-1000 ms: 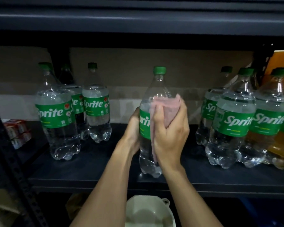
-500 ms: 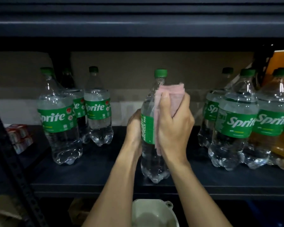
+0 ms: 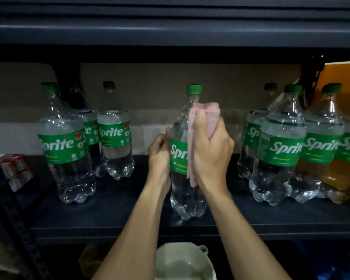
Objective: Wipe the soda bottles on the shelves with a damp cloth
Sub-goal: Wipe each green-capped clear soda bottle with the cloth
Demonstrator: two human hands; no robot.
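A white basin (image 3: 182,261) sits lowest, below the shelf (image 3: 129,217). On that shelf the centre Sprite bottle (image 3: 187,199) stands upright. The left hand (image 3: 159,156) grips its side, and the right hand (image 3: 212,150) curls its fingers (image 3: 199,126) round a pink cloth (image 3: 209,112) pressed against the bottle's shoulder and label. More Sprite bottles (image 3: 66,146) stand at both sides.

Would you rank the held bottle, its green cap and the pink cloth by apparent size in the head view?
1. bottle
2. pink cloth, partly hidden under the right hand
3. green cap
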